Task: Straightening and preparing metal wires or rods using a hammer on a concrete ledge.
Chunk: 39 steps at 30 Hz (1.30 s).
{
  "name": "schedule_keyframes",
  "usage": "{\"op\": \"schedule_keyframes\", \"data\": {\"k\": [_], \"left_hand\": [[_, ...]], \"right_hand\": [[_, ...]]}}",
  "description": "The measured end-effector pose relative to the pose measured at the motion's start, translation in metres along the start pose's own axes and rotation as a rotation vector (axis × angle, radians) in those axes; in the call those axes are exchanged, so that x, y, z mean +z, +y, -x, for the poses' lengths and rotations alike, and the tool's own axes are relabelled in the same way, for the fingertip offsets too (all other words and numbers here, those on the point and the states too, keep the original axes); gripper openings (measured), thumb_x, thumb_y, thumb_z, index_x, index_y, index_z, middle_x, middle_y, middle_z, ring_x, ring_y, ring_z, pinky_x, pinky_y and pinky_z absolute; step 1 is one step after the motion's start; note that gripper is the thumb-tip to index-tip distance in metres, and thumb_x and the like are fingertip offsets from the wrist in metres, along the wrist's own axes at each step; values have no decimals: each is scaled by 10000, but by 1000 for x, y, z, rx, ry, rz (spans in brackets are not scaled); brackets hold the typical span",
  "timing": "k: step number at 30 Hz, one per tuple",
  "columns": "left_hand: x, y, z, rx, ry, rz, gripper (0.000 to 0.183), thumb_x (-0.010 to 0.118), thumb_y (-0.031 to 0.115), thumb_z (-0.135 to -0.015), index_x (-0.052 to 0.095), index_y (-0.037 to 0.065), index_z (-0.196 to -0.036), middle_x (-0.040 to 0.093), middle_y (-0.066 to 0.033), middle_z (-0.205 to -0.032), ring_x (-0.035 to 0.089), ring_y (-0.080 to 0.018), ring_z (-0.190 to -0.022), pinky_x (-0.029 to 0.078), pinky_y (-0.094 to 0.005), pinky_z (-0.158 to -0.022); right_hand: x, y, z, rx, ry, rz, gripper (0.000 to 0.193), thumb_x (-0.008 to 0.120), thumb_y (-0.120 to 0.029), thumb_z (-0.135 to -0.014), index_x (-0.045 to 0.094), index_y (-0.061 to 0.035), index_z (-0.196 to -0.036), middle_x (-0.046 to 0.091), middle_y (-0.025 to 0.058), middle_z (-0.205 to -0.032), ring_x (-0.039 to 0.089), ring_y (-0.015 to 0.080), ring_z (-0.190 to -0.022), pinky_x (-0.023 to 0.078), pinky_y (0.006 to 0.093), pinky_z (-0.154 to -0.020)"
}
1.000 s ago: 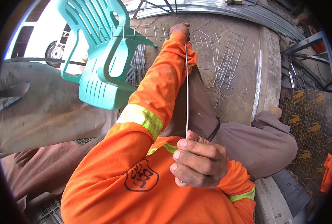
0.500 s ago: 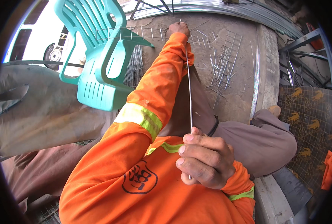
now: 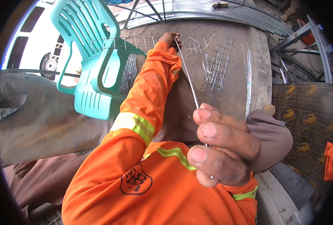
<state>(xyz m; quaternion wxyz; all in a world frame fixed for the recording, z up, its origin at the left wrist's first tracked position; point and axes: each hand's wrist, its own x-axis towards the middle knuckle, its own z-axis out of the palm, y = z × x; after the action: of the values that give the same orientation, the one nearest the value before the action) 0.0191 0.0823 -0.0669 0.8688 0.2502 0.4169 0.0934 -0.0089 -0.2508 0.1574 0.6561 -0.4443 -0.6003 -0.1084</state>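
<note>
A long thin metal rod point(image 3: 189, 80) runs from near my chest out toward the floor. The fingers and thumb of my right hand point(image 3: 226, 144), close to the camera, are closed round its near end, and a short tip pokes out below them. At the far end my left hand point(image 3: 169, 39), arm stretched out, pinches the rod between its fingers. Beside that hand a ladder-like strip of welded wire point(image 3: 125, 43) reaches left across the green plastic chair point(image 3: 95, 71). Whether the left hand also grips the strip I cannot tell.
Welded wire mesh point(image 3: 219, 63) and several cut rod pieces lie on the concrete floor. Long rods point(image 3: 249, 86) line the kerb point(image 3: 262, 71). Metal lengths point(image 3: 196, 13) are stacked at the back. A blue-grey metal frame point(image 3: 318, 45) stands right, near a dark patterned sheet point(image 3: 305, 108).
My right hand has come nearer the camera and moved right, tilting the rod's near end rightward. My left hand's fingers have shifted at the rod's far end. The whole view has moved slightly.
</note>
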Motion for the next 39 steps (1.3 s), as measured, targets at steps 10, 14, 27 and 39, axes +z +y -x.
{"op": "schedule_keyframes", "data": {"k": [10,14,27,39], "left_hand": [[-11,6,24,200,151,-50,260,496,360,-938,593,134,-856,448,33,-627,479,-133,-578,417,-295,-509],[5,0,25,228,178,-46,298,482,411,-942,577,153,-827,440,49,-622,455,-120,-553,389,-291,-500],[-11,11,19,-36,44,151,276,438,318,-936,503,136,-740,375,54,-554,352,-111,-451,321,-254,-419],[-37,8,-5,-107,218,248,164,399,167,-937,465,109,-798,307,69,-516,270,-51,-406,266,-215,-371]], "right_hand": [[-20,-10,-45,101,-58,100,242,558,-253,-940,482,-34,-1008,591,163,-970,675,278,-842,597,423,-758],[-26,-11,-45,47,-56,121,245,524,-267,-955,490,-39,-1036,581,150,-977,669,273,-830,592,425,-777],[-15,-10,-41,73,-61,-45,171,680,-153,-850,584,-71,-966,616,84,-950,647,231,-858,591,379,-792],[20,-22,-22,-21,-317,-139,190,679,-89,-721,612,-74,-898,596,30,-893,620,182,-844,579,281,-723]]}}
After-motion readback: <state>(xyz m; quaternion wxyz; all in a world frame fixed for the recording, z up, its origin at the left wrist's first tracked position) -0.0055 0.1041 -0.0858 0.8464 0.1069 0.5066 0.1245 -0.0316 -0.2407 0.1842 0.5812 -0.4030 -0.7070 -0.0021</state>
